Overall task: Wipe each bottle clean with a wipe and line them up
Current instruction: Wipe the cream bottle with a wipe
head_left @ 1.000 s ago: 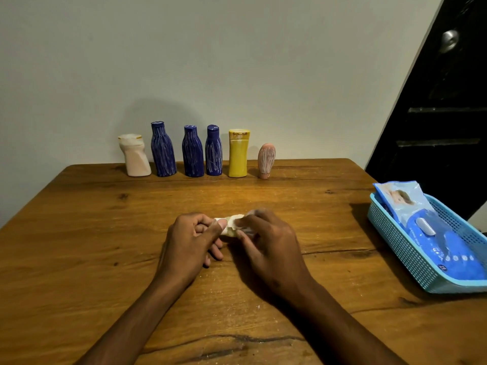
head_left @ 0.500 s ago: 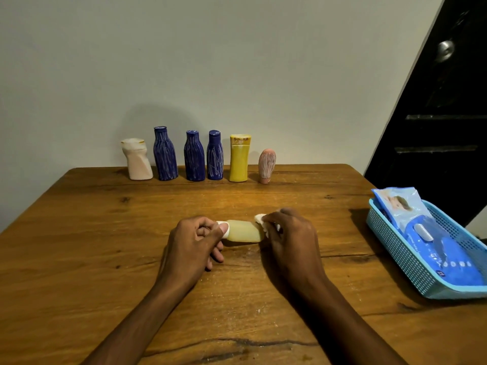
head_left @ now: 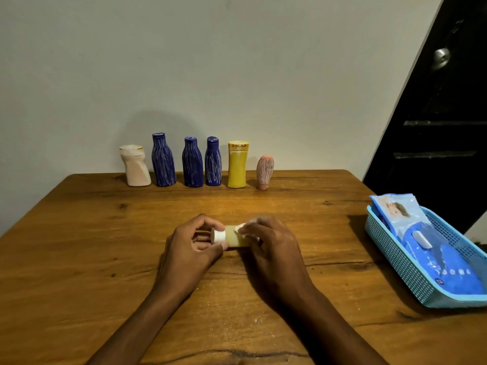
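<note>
Near the middle of the worktop [head_left: 79, 233], a small pale-yellow bottle [head_left: 235, 236] lies on its side between both hands. The left hand [head_left: 188, 248] curls its fingers and thumb round the white cap [head_left: 219, 236] end, while the right hand [head_left: 268, 246] pinches a bunched white wipe [head_left: 242, 229] against the bottle's body.

To do this step well, I judge the left hand should hold the cap firmly and turn the bottle a little at a time, so the wipe reaches every side, including the base. Short strokes along the body would suit a bottle this small. Once clean, it belongs upright at the right end of the far row [head_left: 196, 163] of six bottles by the wall, just beside the pinkish one [head_left: 264, 171].

The right hand hides the bottle's far end and most of the wipe, so how much is cleaned cannot be told. The blue basket [head_left: 395, 264] at the right, holding a wipes pack [head_left: 432, 248], is cut off by the frame edge.
</note>
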